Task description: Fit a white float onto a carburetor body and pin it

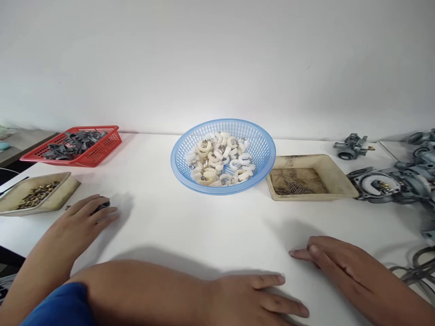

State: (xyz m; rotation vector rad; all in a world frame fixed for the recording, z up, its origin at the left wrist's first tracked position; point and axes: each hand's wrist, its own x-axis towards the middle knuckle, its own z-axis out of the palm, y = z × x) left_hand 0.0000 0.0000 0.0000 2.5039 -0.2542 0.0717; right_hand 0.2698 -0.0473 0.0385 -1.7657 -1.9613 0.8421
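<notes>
My left hand [86, 217] lies palm down on the white table [190, 226], its fingertips resting over a small dark object [103, 204] that is mostly hidden. It sits just right of a beige tray of small brass parts [37, 194]. My right hand [335, 262] lies flat on the table at the near right, fingers stretched out and holding nothing. Between them another person's forearm with a blue sleeve [57, 305] lies across the near edge, that hand [261, 299] flat on the table.
A blue round basket [261, 145] of white plastic rings stands at the middle back. To its right is a beige tray of thin metal pins [335, 176]. A red basket of dark parts [102, 147] is at the back left. Grey metal carburettor bodies [390, 183] and cables crowd the right edge.
</notes>
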